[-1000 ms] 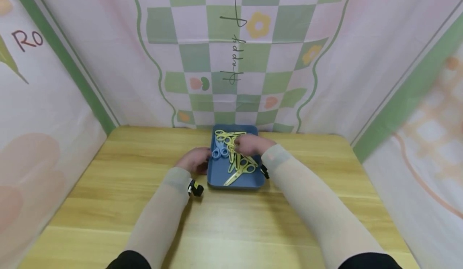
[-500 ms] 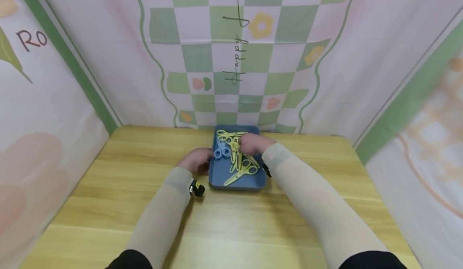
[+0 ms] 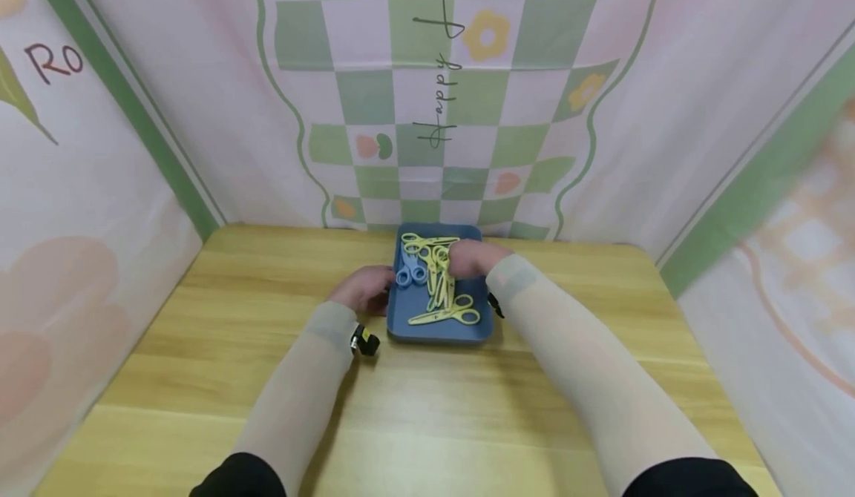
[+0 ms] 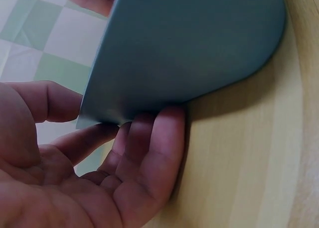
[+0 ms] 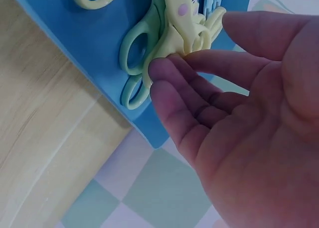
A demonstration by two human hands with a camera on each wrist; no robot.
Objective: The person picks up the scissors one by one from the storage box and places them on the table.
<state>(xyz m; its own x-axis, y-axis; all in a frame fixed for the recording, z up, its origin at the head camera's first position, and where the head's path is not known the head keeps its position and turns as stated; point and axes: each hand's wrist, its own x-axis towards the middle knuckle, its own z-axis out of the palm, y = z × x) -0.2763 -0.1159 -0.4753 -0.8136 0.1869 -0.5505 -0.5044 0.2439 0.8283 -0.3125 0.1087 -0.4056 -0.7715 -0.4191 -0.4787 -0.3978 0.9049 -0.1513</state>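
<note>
A blue tray (image 3: 405, 313) holds several yellow scissors and a light blue pair of scissors (image 3: 409, 264). At its left side my left hand (image 3: 363, 288) grips the rim, thumb at the edge and curled fingers against the outer wall (image 4: 189, 44). My right hand (image 3: 470, 258) reaches over the right side and pinches yellow scissors (image 5: 172, 43) by the handle, with the thumb and bent fingers around it. Green-handled scissors (image 5: 149, 25) lie right beside them. Nearer the front, one yellow pair (image 3: 427, 318) lies crosswise, its handles to the right.
The tray stands at the back of a wooden table (image 3: 427, 415), close to a checked cloth backdrop (image 3: 467, 96). Fabric walls rise on both sides. A small black camera (image 3: 364, 342) sits on my left wrist.
Yellow scissors by my right hand have shifted back and left, closer to the others. The front yellow pair has turned to lie more crosswise. My left hand stays at the tray.
</note>
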